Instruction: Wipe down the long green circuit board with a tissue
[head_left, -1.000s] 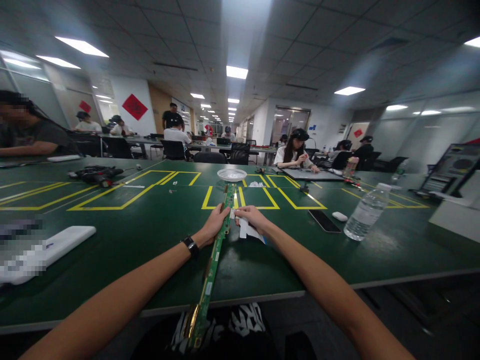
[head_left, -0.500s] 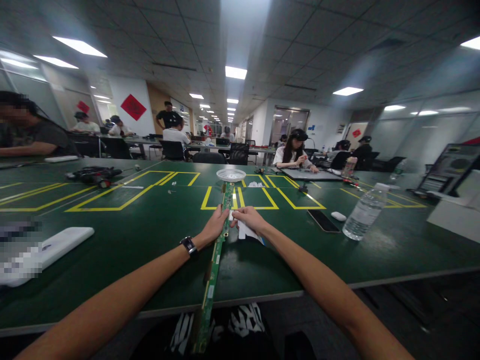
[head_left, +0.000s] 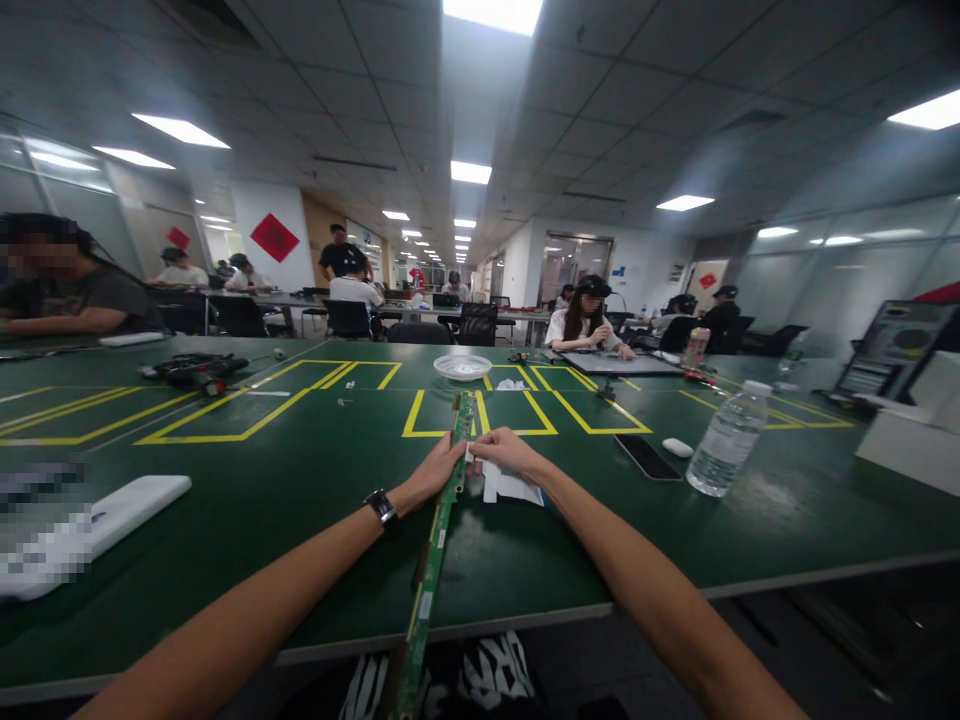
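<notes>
A long, narrow green circuit board (head_left: 437, 545) runs from the near table edge out toward the middle of the green table (head_left: 247, 490). My left hand (head_left: 439, 468), with a black watch on the wrist, grips the board's left edge about midway along. My right hand (head_left: 508, 450) pinches a small white piece (head_left: 469, 452) right against the board's right edge, fingers closed. A white paper sheet (head_left: 511, 487) lies on the table under my right wrist.
A clear shallow dish (head_left: 463, 367) sits beyond the board's far end. A water bottle (head_left: 724, 438), black phone (head_left: 649, 456) and small white object (head_left: 677, 447) lie right. A white flat device (head_left: 124, 503) lies left, dark tools (head_left: 191, 369) farther back. People sit at neighbouring tables.
The view tilted a little, so the table and hands sit lower in frame. Both hands stay at the same spot on the board; the white paper lies flatter under my right wrist.
</notes>
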